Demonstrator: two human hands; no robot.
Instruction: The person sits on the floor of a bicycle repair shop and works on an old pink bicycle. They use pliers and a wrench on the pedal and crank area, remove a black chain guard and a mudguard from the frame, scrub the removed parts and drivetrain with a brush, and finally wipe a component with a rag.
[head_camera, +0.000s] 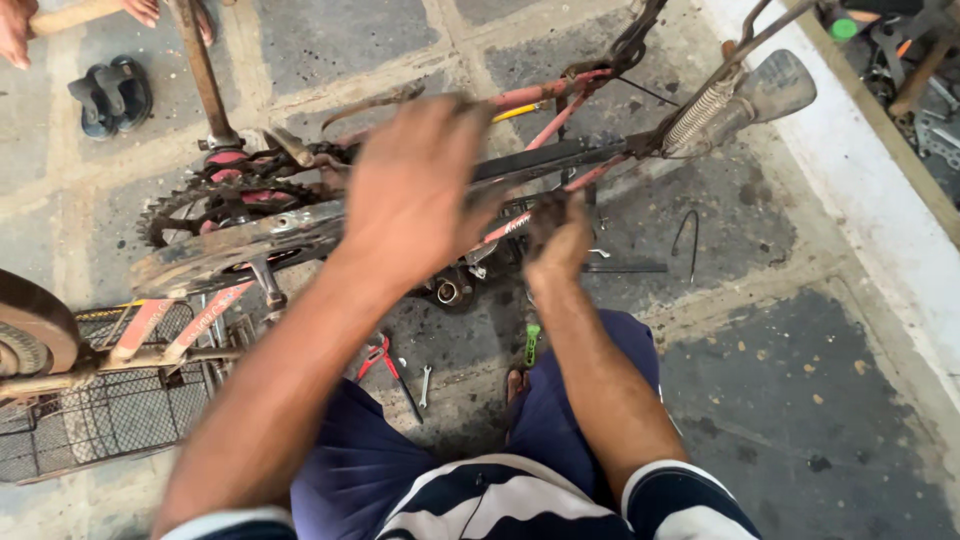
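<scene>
An upside-down red bicycle frame (560, 95) lies on the stone floor in front of me. My left hand (410, 190) is blurred in motion and hovers over the rusty chain guard (220, 255), fingers spread. My right hand (558, 235) is greasy and closed around a part of the frame near the rear hub; what it grips is hidden. The chainring (190, 205) and pedal crank sit at the left. A sprung saddle (740, 100) points to the upper right.
Red-handled pliers (375, 358), a small spanner (425, 385) and a green-handled tool (532, 342) lie by my knees. A wire basket (100, 415) is at the lower left. Black sandals (110, 95) and another person's feet are at the top left. A white kerb runs along the right.
</scene>
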